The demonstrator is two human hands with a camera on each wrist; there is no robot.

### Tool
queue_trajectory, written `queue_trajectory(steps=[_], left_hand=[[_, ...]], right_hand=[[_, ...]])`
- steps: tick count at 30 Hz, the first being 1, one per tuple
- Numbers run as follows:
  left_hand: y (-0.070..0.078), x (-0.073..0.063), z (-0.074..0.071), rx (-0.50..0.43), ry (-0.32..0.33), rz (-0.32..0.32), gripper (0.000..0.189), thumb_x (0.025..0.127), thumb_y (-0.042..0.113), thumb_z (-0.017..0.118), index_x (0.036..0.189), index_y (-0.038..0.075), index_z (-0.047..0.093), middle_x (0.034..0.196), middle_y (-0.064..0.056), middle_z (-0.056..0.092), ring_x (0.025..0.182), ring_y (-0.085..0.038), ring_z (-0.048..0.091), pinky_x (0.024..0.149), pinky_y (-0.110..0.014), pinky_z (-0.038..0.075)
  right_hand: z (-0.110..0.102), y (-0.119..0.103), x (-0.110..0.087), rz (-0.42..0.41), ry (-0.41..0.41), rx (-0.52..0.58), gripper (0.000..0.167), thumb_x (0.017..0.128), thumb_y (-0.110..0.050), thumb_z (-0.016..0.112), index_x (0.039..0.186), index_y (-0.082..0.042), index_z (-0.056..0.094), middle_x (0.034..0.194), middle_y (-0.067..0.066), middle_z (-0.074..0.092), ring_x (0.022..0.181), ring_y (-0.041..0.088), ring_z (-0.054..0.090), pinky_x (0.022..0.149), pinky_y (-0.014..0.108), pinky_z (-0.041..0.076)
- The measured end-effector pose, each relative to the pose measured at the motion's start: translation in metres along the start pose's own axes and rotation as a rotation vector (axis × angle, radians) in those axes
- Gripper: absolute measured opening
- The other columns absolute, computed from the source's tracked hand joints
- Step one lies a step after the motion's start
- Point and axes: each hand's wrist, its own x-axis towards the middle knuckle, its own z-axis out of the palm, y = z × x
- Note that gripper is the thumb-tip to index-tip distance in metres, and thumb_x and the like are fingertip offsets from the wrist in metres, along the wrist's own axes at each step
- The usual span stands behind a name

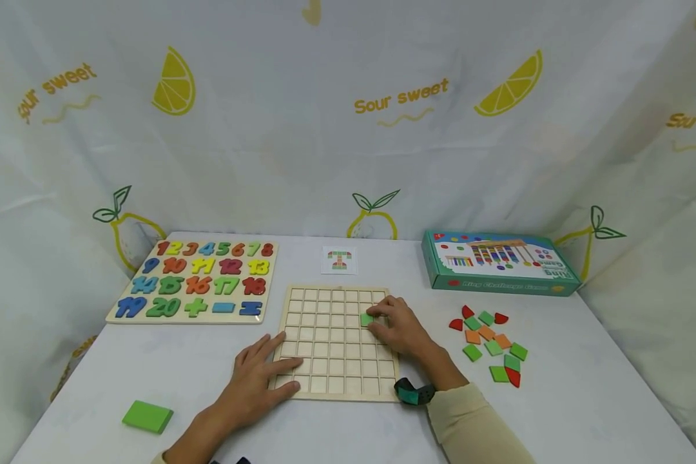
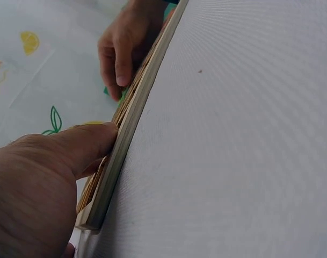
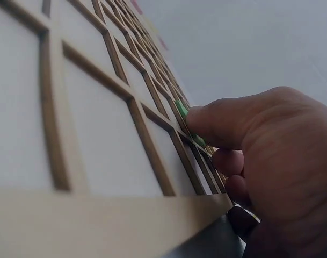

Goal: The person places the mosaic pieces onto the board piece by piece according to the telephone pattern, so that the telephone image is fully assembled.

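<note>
A wooden grid board (image 1: 336,350) lies flat in front of me, its square cells divided by thin strips. My right hand (image 1: 405,327) is over the board's upper right part, thumb and index finger pinching a green square tile (image 1: 367,319) at one of the cells. In the right wrist view the thumb touches that tile (image 3: 181,110); whether it sits fully down in the cell I cannot tell. My left hand (image 1: 256,381) rests on the board's left edge with fingers spread, the thumb on the lower left frame.
Right of the board lie loose green, orange and red tiles (image 1: 486,332). A patterned card (image 1: 339,260) lies behind the board. A number puzzle board (image 1: 209,265) is at back left, a green game box (image 1: 501,264) at back right, and a green block (image 1: 147,416) at front left.
</note>
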Motion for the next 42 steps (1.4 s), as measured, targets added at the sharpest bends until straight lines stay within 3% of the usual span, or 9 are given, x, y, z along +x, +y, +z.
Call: queue_trajectory(steps=[6,10,15,19,23,27,33,39,42], left_hand=[[-0.001,0.0,0.0,-0.017,-0.002,-0.016,0.04,0.083,0.039,0.074,0.119,0.024,0.071,0.15,-0.011,0.037,0.14,-0.037,0.02,0.102,-0.057,0.012],[0.001,0.0,0.001,-0.024,-0.007,-0.025,0.039,0.083,0.039,0.074,0.119,0.025,0.071,0.15,-0.01,0.037,0.14,-0.036,0.02,0.102,-0.057,0.011],[0.002,0.001,0.0,-0.038,0.0,-0.008,0.038,0.083,0.038,0.075,0.119,0.025,0.071,0.15,-0.009,0.037,0.14,-0.036,0.02,0.102,-0.056,0.011],[0.001,0.002,0.001,-0.029,0.002,-0.002,0.038,0.083,0.039,0.074,0.119,0.026,0.071,0.15,-0.009,0.037,0.14,-0.036,0.02,0.102,-0.056,0.011],[0.001,0.002,0.001,-0.023,0.004,0.006,0.039,0.084,0.04,0.073,0.119,0.025,0.071,0.15,-0.01,0.037,0.14,-0.037,0.021,0.102,-0.057,0.012],[0.001,0.001,0.0,-0.019,0.0,0.005,0.039,0.084,0.04,0.073,0.119,0.025,0.071,0.15,-0.01,0.037,0.139,-0.037,0.021,0.101,-0.057,0.012],[0.001,0.002,0.001,-0.025,-0.001,0.009,0.039,0.084,0.04,0.072,0.12,0.024,0.071,0.15,-0.01,0.037,0.139,-0.037,0.021,0.101,-0.057,0.013],[0.001,0.001,0.001,-0.025,-0.012,-0.002,0.039,0.085,0.041,0.071,0.12,0.025,0.071,0.151,-0.01,0.036,0.14,-0.037,0.02,0.102,-0.057,0.012],[0.001,0.001,0.0,-0.022,-0.01,-0.004,0.039,0.085,0.041,0.071,0.12,0.025,0.071,0.151,-0.01,0.036,0.14,-0.037,0.02,0.102,-0.057,0.012]], right_hand=[[-0.014,-0.012,0.0,-0.004,0.061,0.057,0.029,0.086,-0.014,0.073,0.112,-0.003,0.07,0.104,0.004,0.061,0.097,0.024,0.052,0.081,0.044,0.042],[-0.037,-0.024,-0.006,-0.016,0.085,0.098,0.034,0.086,-0.015,0.074,0.117,-0.002,0.067,0.107,0.01,0.062,0.098,0.031,0.054,0.083,0.052,0.044],[-0.069,-0.033,-0.019,-0.079,0.119,0.096,0.034,0.086,-0.013,0.074,0.119,-0.007,0.067,0.11,0.005,0.062,0.099,0.031,0.055,0.083,0.054,0.044],[-0.091,-0.033,-0.031,-0.13,0.159,0.057,0.033,0.086,-0.009,0.073,0.119,-0.009,0.067,0.112,0.0,0.061,0.1,0.022,0.054,0.083,0.048,0.045],[-0.111,-0.03,-0.046,-0.123,0.184,-0.025,0.036,0.084,-0.009,0.075,0.12,-0.009,0.067,0.114,0.001,0.06,0.1,0.02,0.053,0.08,0.04,0.047],[-0.128,-0.023,-0.059,-0.088,0.179,-0.083,0.037,0.084,-0.01,0.076,0.12,-0.009,0.067,0.116,0.0,0.059,0.103,0.016,0.051,0.079,0.043,0.046],[-0.149,0.003,-0.079,-0.106,0.161,-0.113,0.041,0.081,-0.004,0.077,0.119,-0.013,0.066,0.12,0.0,0.056,0.112,0.005,0.044,0.085,0.028,0.041],[-0.16,0.032,-0.096,0.0,0.138,-0.119,0.04,0.081,-0.01,0.077,0.119,-0.015,0.066,0.122,0.002,0.053,0.11,-0.004,0.039,0.081,0.056,0.044],[-0.161,0.044,-0.101,0.042,0.14,-0.122,0.038,0.082,-0.013,0.077,0.119,-0.014,0.066,0.123,0.005,0.054,0.11,-0.005,0.038,0.079,0.056,0.044]])
